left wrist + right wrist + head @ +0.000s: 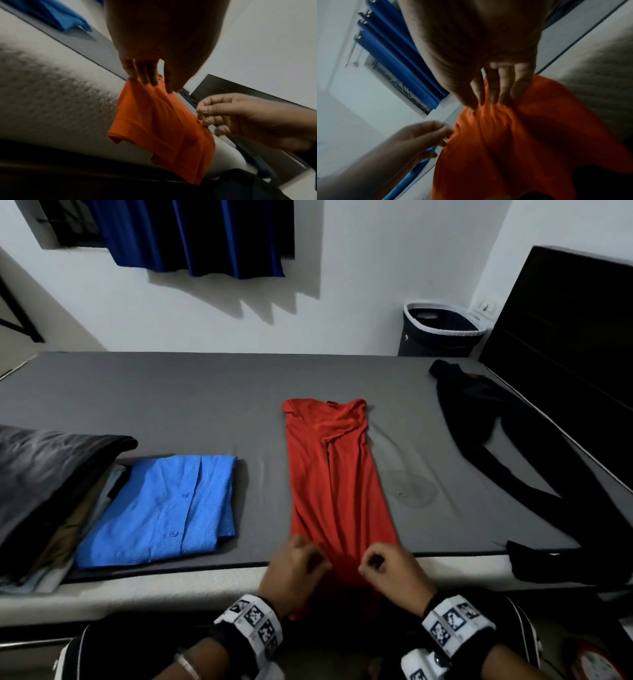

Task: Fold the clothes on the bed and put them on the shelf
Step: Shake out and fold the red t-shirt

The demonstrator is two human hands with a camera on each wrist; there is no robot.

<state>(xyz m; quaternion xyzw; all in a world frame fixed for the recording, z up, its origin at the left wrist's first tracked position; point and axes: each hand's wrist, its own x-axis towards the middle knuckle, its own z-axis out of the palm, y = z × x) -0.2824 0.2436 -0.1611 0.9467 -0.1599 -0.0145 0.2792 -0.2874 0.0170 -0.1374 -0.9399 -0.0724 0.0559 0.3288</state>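
The red shirt (334, 474) lies lengthwise on the bed (205, 392), its hem hanging over the near edge. The left hand (296, 565) and right hand (387, 568) each pinch the hem. A folded blue shirt (164, 505) lies to the left, dark trousers (507, 440) to the right. Behind the bed stands a basket (442, 333); its contents cannot be made out.
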